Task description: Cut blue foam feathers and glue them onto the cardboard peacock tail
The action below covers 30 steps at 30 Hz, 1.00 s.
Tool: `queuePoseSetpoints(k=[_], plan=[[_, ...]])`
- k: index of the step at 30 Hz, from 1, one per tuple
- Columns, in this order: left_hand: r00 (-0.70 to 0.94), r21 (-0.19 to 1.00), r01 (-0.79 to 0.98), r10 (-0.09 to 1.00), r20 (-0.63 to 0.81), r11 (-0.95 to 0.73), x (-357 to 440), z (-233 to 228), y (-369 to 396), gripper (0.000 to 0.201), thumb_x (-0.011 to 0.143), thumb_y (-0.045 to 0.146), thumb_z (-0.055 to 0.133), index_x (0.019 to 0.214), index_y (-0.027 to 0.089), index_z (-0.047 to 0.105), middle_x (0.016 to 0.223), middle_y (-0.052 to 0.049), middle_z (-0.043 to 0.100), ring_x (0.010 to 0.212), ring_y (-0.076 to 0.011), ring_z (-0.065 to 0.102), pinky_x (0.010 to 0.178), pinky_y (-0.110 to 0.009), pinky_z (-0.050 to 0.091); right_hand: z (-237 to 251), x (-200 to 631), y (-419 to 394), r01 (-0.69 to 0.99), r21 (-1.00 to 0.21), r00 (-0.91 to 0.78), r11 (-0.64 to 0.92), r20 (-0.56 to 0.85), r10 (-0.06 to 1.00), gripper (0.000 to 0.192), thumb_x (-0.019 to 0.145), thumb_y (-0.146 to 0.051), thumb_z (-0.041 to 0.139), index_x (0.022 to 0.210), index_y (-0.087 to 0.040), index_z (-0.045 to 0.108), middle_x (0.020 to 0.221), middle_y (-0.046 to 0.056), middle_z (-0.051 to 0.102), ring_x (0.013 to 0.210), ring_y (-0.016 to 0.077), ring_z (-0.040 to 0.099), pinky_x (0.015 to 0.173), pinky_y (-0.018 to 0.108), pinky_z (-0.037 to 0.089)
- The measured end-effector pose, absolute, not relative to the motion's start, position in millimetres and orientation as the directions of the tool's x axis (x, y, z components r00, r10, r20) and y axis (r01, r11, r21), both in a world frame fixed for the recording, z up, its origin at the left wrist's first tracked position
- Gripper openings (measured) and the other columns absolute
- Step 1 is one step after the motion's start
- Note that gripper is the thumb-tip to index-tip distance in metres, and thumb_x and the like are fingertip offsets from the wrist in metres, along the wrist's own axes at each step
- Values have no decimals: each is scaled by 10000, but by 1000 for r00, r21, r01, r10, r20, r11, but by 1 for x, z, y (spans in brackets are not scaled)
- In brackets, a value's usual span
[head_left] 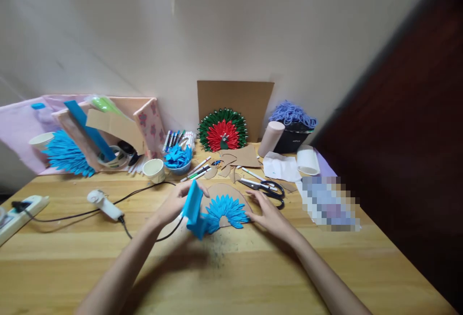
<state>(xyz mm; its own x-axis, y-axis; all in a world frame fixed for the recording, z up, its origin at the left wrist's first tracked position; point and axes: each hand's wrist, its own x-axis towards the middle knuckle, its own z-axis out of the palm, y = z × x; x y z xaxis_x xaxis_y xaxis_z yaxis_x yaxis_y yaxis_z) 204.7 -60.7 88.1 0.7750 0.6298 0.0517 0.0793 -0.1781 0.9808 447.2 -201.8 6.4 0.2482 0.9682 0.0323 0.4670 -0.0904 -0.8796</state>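
Head view: left hand [175, 204] clamped on a blue paper piece [193, 209], held upright at the left edge of the blue paper fan [224, 211]. Fan glued on a brown cardboard half-disc [220, 194], lying flat mid-desk [231, 267] in front of the body. Right hand [269, 213] flat, fingers spread, pressing the cardboard's right edge; grips nothing. Looks light, thin, creases easily; petals likely fragile at the tips, so better held by the cardboard rim or the stiff folded base, not the points. Glue gun [104, 204] lying left on the desk, cord running to a power strip [21, 211]. Scissors [267, 189] just beyond the right hand. Bowl of blue paper pieces [178, 158], paper cup [154, 169], markers [197, 169] further back. Finished red-green fan [223, 134] propped against the wall.
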Motion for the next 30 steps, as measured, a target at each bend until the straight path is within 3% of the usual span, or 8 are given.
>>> queuePoseSetpoints(k=[5, 9, 15, 19, 21, 23, 27, 30], plan=[[664, 880, 467, 691, -286, -84, 164, 52, -64, 244, 684, 398, 571, 745, 172, 641, 714, -32, 615, 694, -172, 555, 598, -231, 414, -16, 451, -183, 317, -920, 370, -230, -104, 923, 314, 690, -311, 633, 960, -167, 563, 1012, 103, 608, 940, 222, 591, 813, 385, 480], [557, 875, 483, 785, -271, -40, 163, 18, -71, 305, 676, 389, 564, 854, 151, 632, 751, -37, 627, 675, -163, 560, 569, -223, 394, -20, 447, -168, 281, -911, 430, -303, -162, 888, 258, 672, -287, 634, 888, -161, 570, 840, 55, 639, 771, 182, 620, 703, 325, 489], [664, 917, 396, 677, -318, 42, 167, 11, -64, 302, 674, 381, 579, 821, 127, 651, 761, -41, 648, 704, -168, 565, 632, -239, 402, -6, 441, -158, 252, -902, 351, -350, -251, 902, 161, 656, -275, 626, 758, -151, 618, 647, 17, 647, 581, 158, 585, 542, 264, 438], [645, 950, 295, 713, -275, 99, 163, 14, -59, 350, 715, 399, 558, 930, 130, 621, 872, -53, 635, 762, -155, 559, 649, -226, 400, 10, 463, -151, 275, -928, 231, -252, -191, 954, 197, 657, -335, 632, 692, -142, 645, 665, 27, 666, 615, 174, 598, 585, 277, 447], [614, 960, 246, 745, -260, 132, 164, 15, -60, 383, 728, 407, 550, 992, 133, 595, 870, -43, 611, 715, -131, 540, 603, -209, 387, 19, 485, -144, 270, -941, 341, -206, -107, 934, 235, 646, -363, 639, 720, -140, 662, 692, 44, 679, 643, 194, 611, 598, 290, 457], [624, 965, 220, 739, -252, 143, 167, 18, -62, 391, 749, 416, 529, 1022, 142, 582, 808, -17, 580, 628, -103, 501, 547, -194, 360, 25, 507, -131, 233, -959, 534, -161, -12, 845, 258, 628, -368, 645, 733, -132, 665, 694, 62, 684, 632, 201, 614, 595, 300, 464], [698, 970, 237, 688, -201, 43, 186, 21, -67, 372, 803, 425, 458, 1040, 155, 555, 788, -5, 545, 584, -92, 468, 520, -194, 358, 25, 531, -95, 238, -961, 619, -142, 37, 784, 285, 656, -369, 599, 781, -119, 656, 795, 96, 694, 713, 211, 626, 659, 309, 475], [728, 922, 344, 670, -145, -175, 202, 17, -67, 320, 831, 399, 418, 997, 157, 544, 788, -18, 563, 636, -124, 515, 580, -229, 402, 16, 529, -68, 257, -952, 628, -165, 35, 777, 278, 657, -372, 596, 736, -111, 654, 761, 107, 694, 718, 230, 633, 666, 329, 484]])
